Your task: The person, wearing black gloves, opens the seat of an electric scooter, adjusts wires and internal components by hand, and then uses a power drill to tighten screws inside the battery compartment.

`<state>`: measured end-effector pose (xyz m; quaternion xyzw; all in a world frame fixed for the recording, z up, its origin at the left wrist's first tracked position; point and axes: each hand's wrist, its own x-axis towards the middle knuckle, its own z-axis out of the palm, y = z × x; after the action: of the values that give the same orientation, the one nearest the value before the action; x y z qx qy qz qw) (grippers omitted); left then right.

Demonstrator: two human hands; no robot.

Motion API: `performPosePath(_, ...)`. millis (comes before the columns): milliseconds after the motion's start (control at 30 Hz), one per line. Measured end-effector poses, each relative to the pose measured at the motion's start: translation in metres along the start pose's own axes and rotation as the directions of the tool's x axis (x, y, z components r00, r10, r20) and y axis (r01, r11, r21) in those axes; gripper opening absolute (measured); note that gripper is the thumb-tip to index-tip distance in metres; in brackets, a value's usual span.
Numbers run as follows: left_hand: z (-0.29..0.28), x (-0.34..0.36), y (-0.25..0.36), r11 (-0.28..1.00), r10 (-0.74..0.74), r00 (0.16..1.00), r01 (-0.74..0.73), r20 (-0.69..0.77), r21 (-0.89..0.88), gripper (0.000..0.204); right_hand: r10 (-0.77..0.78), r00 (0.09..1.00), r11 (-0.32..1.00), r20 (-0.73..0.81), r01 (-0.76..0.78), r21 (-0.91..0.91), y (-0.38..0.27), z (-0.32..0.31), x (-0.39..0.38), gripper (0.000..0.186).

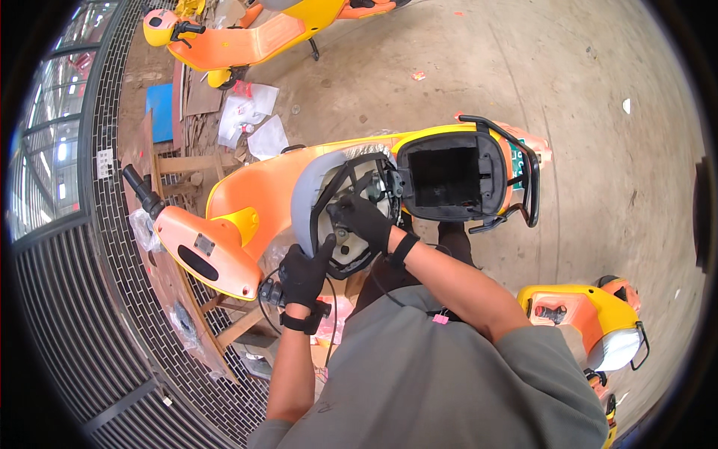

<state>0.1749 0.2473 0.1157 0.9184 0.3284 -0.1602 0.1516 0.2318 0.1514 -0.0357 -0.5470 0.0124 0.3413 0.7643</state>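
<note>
Grey shirt (419, 367) foremost, I see upturned seat (304, 198), long axis running away, right hand (364, 222) over its underside, left hand (304, 275) at its near rim, finger grip unclear for both.

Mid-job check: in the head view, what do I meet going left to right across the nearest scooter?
Far handlebar grip, orange front panel, left hand, right hand, open storage compartment, black rear rack.
</note>
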Motion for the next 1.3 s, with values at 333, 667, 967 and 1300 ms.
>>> performPosePath(333, -0.006, 0.034, -0.071, 0.106, 0.119, 0.939, 0.312, 0.324, -0.944, 0.071, -0.263, 0.958, 0.955, 0.114, 0.275, -0.107, 0.018, -0.022, 0.004, 0.029)
performPosePath(667, 0.031, 0.051, -0.096, -0.719, 0.387, 0.893, 0.448, 0.229, -0.532, 0.059, 0.057, 0.977, 0.986, 0.204, -0.023, -0.162, -0.036, -0.031, -0.012, 0.044)
performPosePath(967, 0.038, 0.049, -0.090, -0.806, 0.413, 0.899, 0.436, 0.146, -0.400, 0.067, -0.165, 0.974, 0.891, -0.153, 0.081, -0.447, -0.051, -0.023, -0.013, 0.014)
performPosePath(1300, 0.032, 0.041, -0.084, -0.750, 0.480, 0.874, 0.455, 0.079, -0.480, 0.071, -0.460, 0.604, 0.027, 0.651, 0.742, -0.670, -0.109, 0.090, -0.035, 0.022)
